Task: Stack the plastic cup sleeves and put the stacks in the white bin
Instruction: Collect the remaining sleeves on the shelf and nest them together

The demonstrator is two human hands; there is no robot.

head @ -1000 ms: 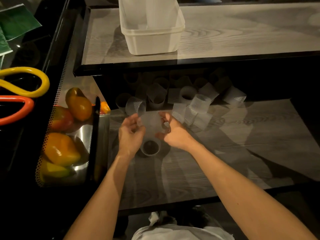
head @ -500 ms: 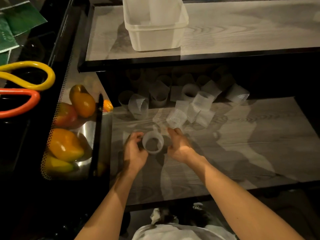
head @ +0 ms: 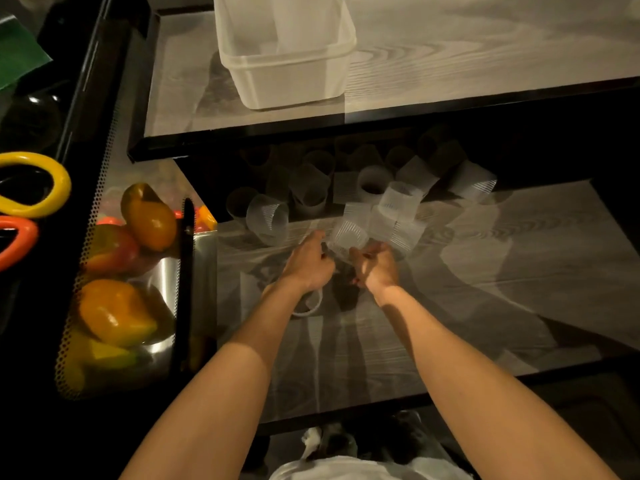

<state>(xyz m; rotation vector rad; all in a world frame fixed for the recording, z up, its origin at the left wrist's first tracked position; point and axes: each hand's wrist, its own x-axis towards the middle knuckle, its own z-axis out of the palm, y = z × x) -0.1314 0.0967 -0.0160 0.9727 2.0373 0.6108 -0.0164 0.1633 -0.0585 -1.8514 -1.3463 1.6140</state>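
The left hand [head: 307, 266] and right hand [head: 378, 268] both curl their fingers round one translucent, finely ribbed plastic sleeve [head: 347, 238]. They hold it between them at the frame's centre, above the wood-grain counter [head: 485, 271]. Just beyond lies a jumble of similar loose sleeves [head: 398, 202], too shadowed to count. One rectangular white bin [head: 287, 81] of cloudy plastic sits upper centre on a raised shelf [head: 485, 64]. At left, glossy peppers [head: 149, 216] fill a perforated metal tray [head: 64, 375].
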